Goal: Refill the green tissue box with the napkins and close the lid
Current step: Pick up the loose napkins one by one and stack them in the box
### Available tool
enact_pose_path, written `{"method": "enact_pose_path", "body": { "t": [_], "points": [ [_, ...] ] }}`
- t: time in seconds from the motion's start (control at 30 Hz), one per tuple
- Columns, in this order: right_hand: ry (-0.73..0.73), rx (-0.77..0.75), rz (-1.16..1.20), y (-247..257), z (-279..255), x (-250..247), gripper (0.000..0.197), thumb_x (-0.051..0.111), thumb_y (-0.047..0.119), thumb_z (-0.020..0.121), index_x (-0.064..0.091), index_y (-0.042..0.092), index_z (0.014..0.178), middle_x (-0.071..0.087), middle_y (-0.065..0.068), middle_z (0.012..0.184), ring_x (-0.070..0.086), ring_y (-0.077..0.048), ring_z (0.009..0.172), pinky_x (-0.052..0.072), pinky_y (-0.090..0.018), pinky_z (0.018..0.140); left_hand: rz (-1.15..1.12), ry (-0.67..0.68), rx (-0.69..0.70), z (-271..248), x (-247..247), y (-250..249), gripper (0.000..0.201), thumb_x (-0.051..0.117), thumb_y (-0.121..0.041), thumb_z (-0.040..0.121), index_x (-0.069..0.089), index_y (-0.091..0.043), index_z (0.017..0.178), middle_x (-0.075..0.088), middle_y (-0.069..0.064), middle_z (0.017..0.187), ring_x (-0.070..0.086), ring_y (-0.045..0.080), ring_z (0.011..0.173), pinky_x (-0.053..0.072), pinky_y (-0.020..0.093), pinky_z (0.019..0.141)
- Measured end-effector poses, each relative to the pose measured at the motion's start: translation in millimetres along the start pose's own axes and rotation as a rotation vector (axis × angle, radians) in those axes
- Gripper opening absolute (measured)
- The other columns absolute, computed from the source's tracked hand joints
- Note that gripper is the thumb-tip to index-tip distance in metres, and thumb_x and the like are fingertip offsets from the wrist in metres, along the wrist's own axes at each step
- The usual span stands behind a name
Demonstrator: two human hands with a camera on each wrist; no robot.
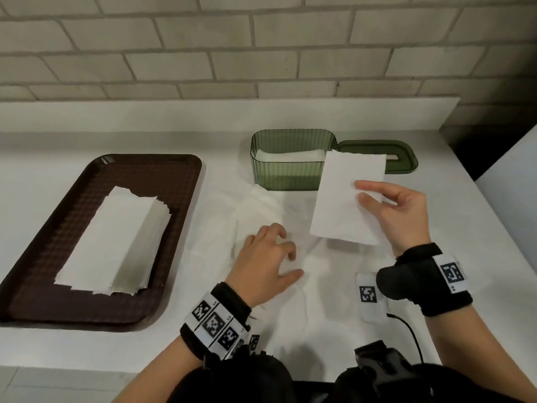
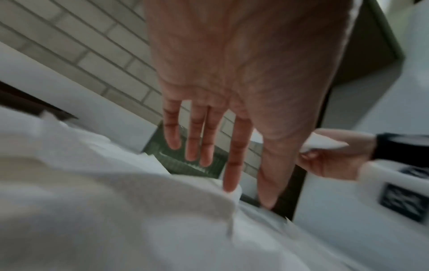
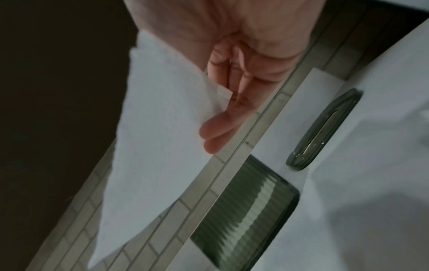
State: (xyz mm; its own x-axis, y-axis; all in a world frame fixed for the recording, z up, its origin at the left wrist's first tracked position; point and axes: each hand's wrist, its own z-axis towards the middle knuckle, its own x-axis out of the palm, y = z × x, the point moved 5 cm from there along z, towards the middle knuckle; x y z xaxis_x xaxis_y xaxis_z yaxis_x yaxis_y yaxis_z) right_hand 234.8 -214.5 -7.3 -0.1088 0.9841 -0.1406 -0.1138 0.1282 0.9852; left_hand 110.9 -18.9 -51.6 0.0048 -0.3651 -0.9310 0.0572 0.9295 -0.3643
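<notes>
Right hand [image 1: 398, 210] has one folded napkin [image 1: 345, 199] pinched along its right edge, thumb on top and the other fingers behind it, only lightly curled, so a loose pinch and not a fist. The sheet is up off the counter [image 1: 436, 228], tilted, and its top edge overlaps the near right corner of the box [image 1: 290, 167] from the head view. From the right wrist cam you can see the fingers [image 3: 220, 128] lying against the paper with the sheet hanging down past them.

Left hand [image 1: 267, 257] is palm down on the loose, crumpled napkins [image 1: 261, 205] spread out on the counter in front of the box. Fingers are spread and mostly straight, tips touching the paper. Left wrist cam shows them reaching out long, index tip [image 2: 230, 185] right at a fold of tissue. It's not gripping anything as far as I can see.

The box sits toward the back of the counter, open, with some white napkins already lying inside. Its lid [image 1: 389, 158] is off, lying flat just right of the box and touching or nearly touching it; hard to tell which.

Over on the left there's a brown tray [image 1: 180, 199] with a neat stack [image 1: 116, 242] of napkins on it, well apart from both hands.
</notes>
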Motion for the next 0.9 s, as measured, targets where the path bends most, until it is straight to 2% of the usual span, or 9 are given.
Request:
{"method": "enact_pose_path", "body": {
  "t": [0.07, 0.2, 0.3, 0.4, 0.5, 0.63, 0.73, 0.83, 0.9],
  "points": [
    [-0.042, 0.012, 0.018, -3, 2, -10, 0.022, 0.07, 0.006, 0.085, 0.076, 0.025, 0.095, 0.07, 0.003, 0.115, 0.064, 0.007, 0.093, 0.048, -0.005, 0.073, 0.083, 0.161, -0.056, 4, 17, -4, 0.056, 0.066, -0.049, 0.081, 0.045, -0.027, 0.128, 0.037, 0.0, 0.131, 0.041, 0.021, 0.119, 0.039, 0.034, 0.095],
    [-0.01, 0.003, -0.112, -12, 5, -24, 0.021, 0.071, 0.008, 0.084, 0.075, 0.022, 0.099, 0.07, 0.005, 0.114, 0.06, -0.007, 0.111, 0.043, -0.001, 0.081, 0.167, 0.241, -0.286, 12, 24, 8, 0.096, 0.067, -0.055, 0.078, 0.008, -0.025, 0.148, 0.029, 0.013, 0.143, 0.034, 0.033, 0.129, 0.041, 0.05, 0.097],
    [0.063, 0.032, -0.309, -27, 4, -28, 0.023, 0.071, 0.007, 0.083, 0.075, 0.022, 0.1, 0.069, 0.007, 0.11, 0.062, -0.016, 0.108, 0.044, -0.015, 0.09, 0.226, 0.272, -0.444, 13, 20, 16, 0.11, 0.065, -0.063, 0.075, -0.002, -0.022, 0.151, 0.027, 0.015, 0.146, 0.028, 0.034, 0.134, 0.037, 0.054, 0.099],
    [0.113, 0.087, -0.474, -46, 1, -31, 0.027, 0.072, 0.006, 0.08, 0.074, 0.023, 0.102, 0.069, 0.004, 0.098, 0.064, -0.033, 0.094, 0.049, -0.028, 0.091, 0.156, 0.237, -0.54, 14, 13, 19, 0.114, 0.071, -0.067, 0.065, 0.006, -0.023, 0.148, 0.035, 0.012, 0.135, 0.035, 0.033, 0.126, 0.04, 0.054, 0.096],
    [0.19, 0.177, -0.498, -65, -2, -33, 0.035, 0.075, 0.007, 0.077, 0.07, 0.025, 0.107, 0.066, -0.003, 0.102, 0.065, -0.031, 0.088, 0.052, -0.039, 0.091, 0.023, 0.203, -0.633, 14, 9, 26, 0.119, 0.077, -0.069, 0.057, 0.015, -0.017, 0.144, 0.046, 0.01, 0.129, 0.047, 0.032, 0.12, 0.04, 0.051, 0.095],
    [0.205, 0.174, -0.648, -73, -4, -39, 0.048, 0.08, 0.013, 0.073, 0.063, 0.019, 0.118, 0.054, -0.007, 0.116, 0.061, -0.029, 0.097, 0.049, -0.034, 0.093, -0.218, 0.137, -0.659, 12, 4, 31, 0.097, 0.087, -0.046, 0.06, 0.038, -0.01, 0.135, 0.054, 0.007, 0.126, 0.054, 0.027, 0.117, 0.046, 0.037, 0.096],
    [0.128, 0.065, -0.692, -55, -4, -41, 0.047, 0.081, 0.017, 0.073, 0.062, 0.022, 0.115, 0.042, -0.008, 0.127, 0.057, -0.028, 0.103, 0.049, -0.035, 0.093, -0.39, 0.047, -0.695, 9, -7, 37, 0.082, 0.088, -0.038, 0.063, 0.051, -0.006, 0.128, 0.054, 0.007, 0.126, 0.055, 0.023, 0.113, 0.045, 0.026, 0.083],
    [0.197, -0.003, -0.568, -24, -7, -25, 0.046, 0.081, 0.021, 0.074, 0.061, 0.024, 0.115, 0.049, -0.003, 0.123, 0.059, -0.016, 0.092, 0.047, -0.023, 0.078, -0.641, -0.022, -0.602, 11, -33, 34, 0.055, 0.089, -0.035, 0.062, 0.068, -0.009, 0.106, 0.072, 0.002, 0.102, 0.068, 0.02, 0.096, 0.051, 0.025, 0.071],
    [0.305, 0.043, -0.344, -8, -13, -5, 0.052, 0.084, 0.025, 0.072, 0.059, 0.026, 0.118, 0.056, 0.001, 0.116, 0.064, -0.016, 0.091, 0.052, -0.023, 0.076, -0.862, -0.018, -0.519, 10, -55, 28, 0.041, 0.089, -0.027, 0.063, 0.073, -0.011, 0.098, 0.076, 0.002, 0.094, 0.072, 0.021, 0.091, 0.055, 0.027, 0.069]
  ]
}}
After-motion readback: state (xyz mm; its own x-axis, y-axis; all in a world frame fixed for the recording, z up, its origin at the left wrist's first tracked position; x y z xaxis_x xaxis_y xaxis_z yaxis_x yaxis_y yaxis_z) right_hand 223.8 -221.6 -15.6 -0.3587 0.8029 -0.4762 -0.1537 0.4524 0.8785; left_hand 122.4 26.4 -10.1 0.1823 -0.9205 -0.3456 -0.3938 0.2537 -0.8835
